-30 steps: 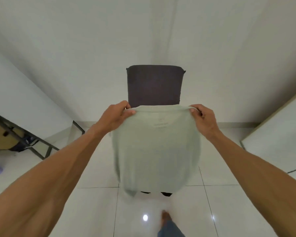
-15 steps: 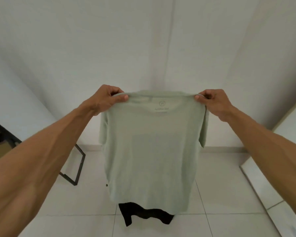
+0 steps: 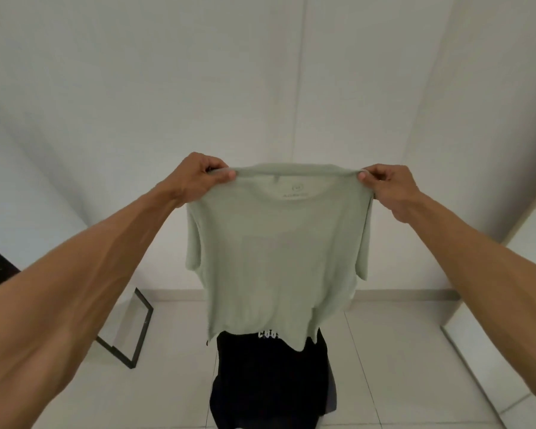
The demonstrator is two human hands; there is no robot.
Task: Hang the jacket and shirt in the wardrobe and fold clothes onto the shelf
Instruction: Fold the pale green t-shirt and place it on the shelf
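A pale green T-shirt (image 3: pixel 279 249) hangs spread out in mid-air at the centre of the view, held up by its two shoulders, with the short sleeves drooping at 9 and 3 o'clock and the wavy hem at 6 o'clock.

The left hand (image 3: pixel 201 178) is at 10 o'clock of the shirt. Its fingers are curled and its thumb presses on top, pinching the shoulder seam. The right hand (image 3: pixel 387 187), at 2 o'clock, pinches the other shoulder in the same way, fingers folded in. The neckline is stretched taut between them.

Inside the neck is a printed mark (image 3: pixel 297 191), a small circle with a line of letters under it, too faint to read.

Behind and below the shirt, at 6 o'clock, a black garment (image 3: pixel 270 382) is draped over something I cannot make out. The green hem cuts off its white lettering (image 3: pixel 268 335), so the word cannot be read whole.

At 8 o'clock a black metal frame (image 3: pixel 136 329) stands on the pale tiled floor (image 3: pixel 399 366). A plain white wall (image 3: pixel 260 88) fills everything beyond, and a white panel (image 3: pixel 508 305) runs along at 4 o'clock.
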